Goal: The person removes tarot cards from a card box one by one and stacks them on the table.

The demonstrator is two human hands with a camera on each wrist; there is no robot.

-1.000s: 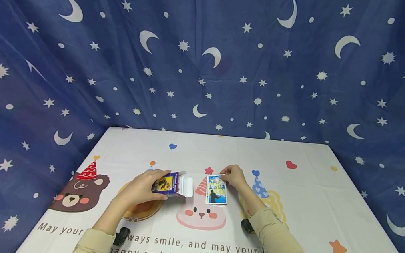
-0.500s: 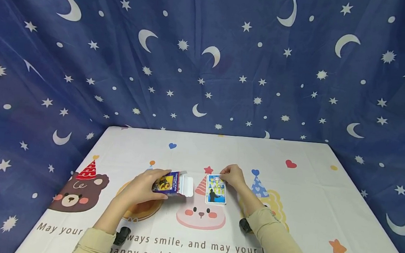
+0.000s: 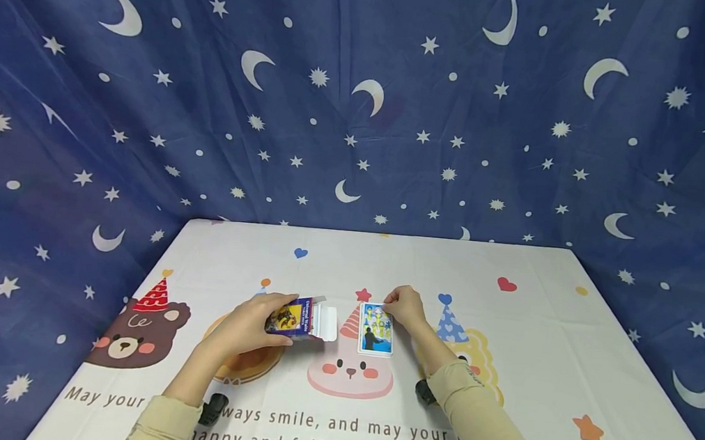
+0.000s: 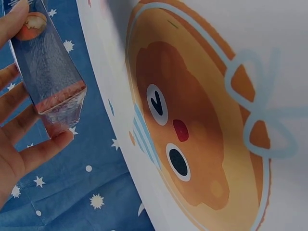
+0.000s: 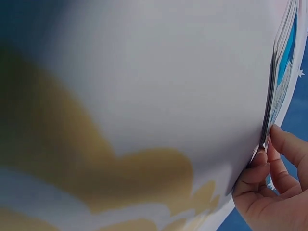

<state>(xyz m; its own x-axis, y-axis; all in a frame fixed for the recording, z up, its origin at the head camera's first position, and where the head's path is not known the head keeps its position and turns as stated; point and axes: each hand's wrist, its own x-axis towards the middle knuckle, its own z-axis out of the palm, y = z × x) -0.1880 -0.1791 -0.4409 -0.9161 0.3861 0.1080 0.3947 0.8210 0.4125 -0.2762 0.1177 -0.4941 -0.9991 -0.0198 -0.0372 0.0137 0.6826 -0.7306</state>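
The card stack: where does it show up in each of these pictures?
Head: card stack just right of centre, below the middle, its upper right corner pinched by the right hand.
Left wrist: not in it.
Right wrist: upper right, nearly edge-on, above the hand.
Shared landmark: the blue starry cloth.

The purple rectangular box [image 3: 293, 318] looks like glossy cardboard; the stack of blue-and-yellow cards [image 3: 375, 337], smooth paper. The navy star-printed curtain [image 3: 399, 49] is matt, creased cloth; the white printed table cover [image 3: 542, 348] looks smooth.
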